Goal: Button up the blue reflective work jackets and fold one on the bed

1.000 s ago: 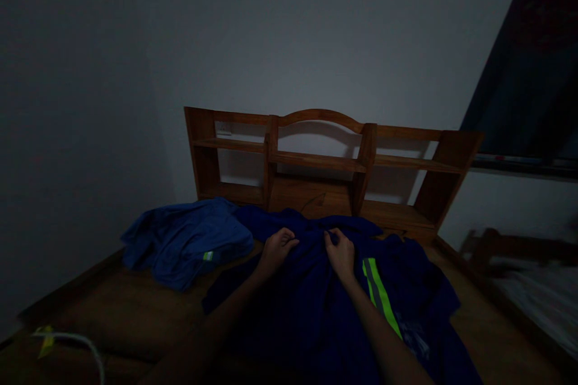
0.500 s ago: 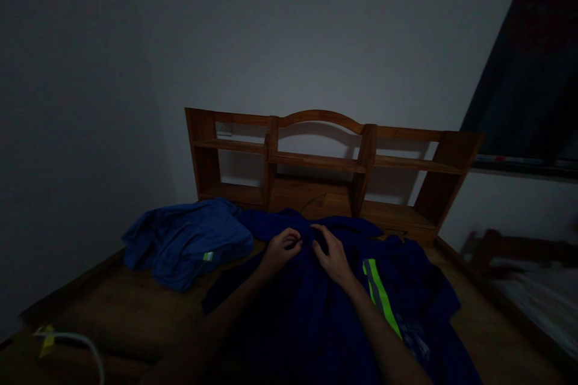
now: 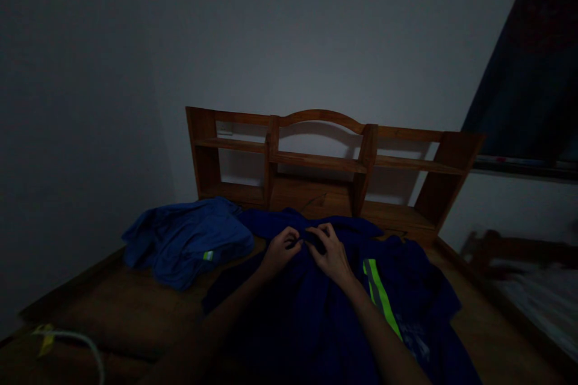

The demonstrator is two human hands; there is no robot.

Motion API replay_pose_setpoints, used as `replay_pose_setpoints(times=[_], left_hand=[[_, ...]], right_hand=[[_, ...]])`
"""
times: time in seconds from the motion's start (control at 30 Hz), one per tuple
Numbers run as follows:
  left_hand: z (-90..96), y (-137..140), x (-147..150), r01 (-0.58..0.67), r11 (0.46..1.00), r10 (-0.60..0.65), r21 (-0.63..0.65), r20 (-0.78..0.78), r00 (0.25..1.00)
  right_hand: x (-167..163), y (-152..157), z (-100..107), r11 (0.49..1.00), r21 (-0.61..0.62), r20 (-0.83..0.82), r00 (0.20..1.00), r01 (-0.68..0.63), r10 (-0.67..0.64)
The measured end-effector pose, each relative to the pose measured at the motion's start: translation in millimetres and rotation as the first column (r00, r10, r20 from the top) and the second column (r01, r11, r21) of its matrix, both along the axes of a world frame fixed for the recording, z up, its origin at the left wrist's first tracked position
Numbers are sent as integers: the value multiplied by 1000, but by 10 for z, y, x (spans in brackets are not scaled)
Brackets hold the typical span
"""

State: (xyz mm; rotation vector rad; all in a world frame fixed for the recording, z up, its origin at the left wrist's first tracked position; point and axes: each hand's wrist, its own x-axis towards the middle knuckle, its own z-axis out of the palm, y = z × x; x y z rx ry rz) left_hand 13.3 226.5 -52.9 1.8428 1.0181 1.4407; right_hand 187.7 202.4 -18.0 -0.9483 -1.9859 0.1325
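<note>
A dark blue work jacket (image 3: 316, 307) with a yellow-green and grey reflective strip (image 3: 382, 298) lies spread on the wooden surface. Near its upper middle, my left hand (image 3: 282, 249) pinches the cloth between thumb and curled fingers. Facing it, my right hand (image 3: 329, 252) has its fingers bent around the same place, with the tips almost meeting those of the left. Whatever small part sits between the fingertips is too dark to make out. A lighter blue garment (image 3: 194, 237) with a small reflective patch lies crumpled to the left.
Behind the jacket stands a wooden shelf unit (image 3: 316, 160) against the wall. The wooden tabletop (image 3: 130, 307) shows at the left, where a pale cable (image 3: 76, 335) with a yellow tag curves. A dark curtain (image 3: 537, 84) hangs at the right.
My right hand has shifted slightly left, and its fingers have closed in towards the left fingertips. My left hand stays nearly in place.
</note>
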Motion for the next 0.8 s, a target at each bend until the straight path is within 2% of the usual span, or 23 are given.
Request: replay_pose_setpoints(times=[0.13,0.33,0.43,0.57,0.7,0.8], left_hand=[[12,-11,-3,22,1000,-21,-22,37,999],[45,-42,-2,49,998,-46,-47,74,996],[57,-19,-27,77,992,-70,-101,73,995],[43,31,-62,169,975,-160,-143,75,984],[21,40,-57,199,964,-180,-175,118,977],[27,19,-55,175,965,-155,-193,114,981]], right_hand=[[18,30,-4,999,-24,-17,999,-39,38],[14,157,-83,976,-143,-179,974,-163,137],[25,245,-160,935,-262,-268,949,-238,167],[54,315,-233,849,-415,-371,913,-328,172],[67,334,-264,791,-472,-447,879,-391,168],[66,320,-257,774,-485,-465,870,-407,165]])
